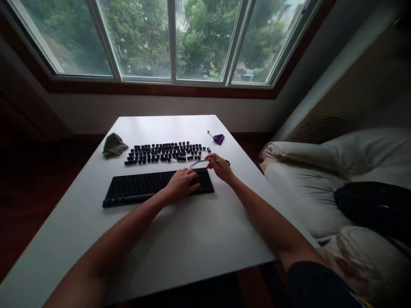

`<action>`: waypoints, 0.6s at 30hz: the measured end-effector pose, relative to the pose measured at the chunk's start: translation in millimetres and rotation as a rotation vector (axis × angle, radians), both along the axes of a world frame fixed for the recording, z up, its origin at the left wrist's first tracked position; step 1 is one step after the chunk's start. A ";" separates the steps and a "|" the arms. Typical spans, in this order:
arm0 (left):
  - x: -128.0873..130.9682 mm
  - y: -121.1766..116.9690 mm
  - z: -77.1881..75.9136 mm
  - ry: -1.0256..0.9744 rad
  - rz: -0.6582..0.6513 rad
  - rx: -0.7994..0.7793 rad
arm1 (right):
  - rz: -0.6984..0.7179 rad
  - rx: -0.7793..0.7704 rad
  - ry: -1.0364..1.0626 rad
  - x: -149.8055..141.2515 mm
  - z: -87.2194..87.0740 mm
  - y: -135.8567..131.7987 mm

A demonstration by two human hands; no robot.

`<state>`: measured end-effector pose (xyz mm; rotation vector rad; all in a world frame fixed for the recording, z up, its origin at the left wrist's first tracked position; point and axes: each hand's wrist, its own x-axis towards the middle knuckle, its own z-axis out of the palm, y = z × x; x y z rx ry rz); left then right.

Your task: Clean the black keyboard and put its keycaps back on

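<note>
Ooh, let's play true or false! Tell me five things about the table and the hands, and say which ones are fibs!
1. The left hand is on the keyboard. True.
2. The right hand is flat on the keyboard too. False: it holds a thin curved thing, too small to name for sure.
3. The small black keys lie between the keyboard and the window. True.
4. The purple thing is left of the small black keys. False: it is to their right.
5. The table is white. True.
</note>
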<state>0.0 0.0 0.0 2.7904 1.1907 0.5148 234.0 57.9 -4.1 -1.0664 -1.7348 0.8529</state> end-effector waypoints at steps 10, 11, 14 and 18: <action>6.9 -11.4 -7.4 0.113 -0.070 0.095 | 0.109 -0.170 0.053 26.8 -12.8 1.3; 7.1 -10.3 -8.4 0.118 -0.072 0.099 | 0.113 -0.168 0.032 27.9 -13.0 1.4; 6.8 -6.3 -11.4 0.120 -0.079 0.106 | 0.075 -0.193 -0.044 31.2 -13.7 1.1; 4.9 -3.8 -13.7 0.117 -0.094 0.112 | 0.024 -0.208 -0.186 34.4 -13.6 0.1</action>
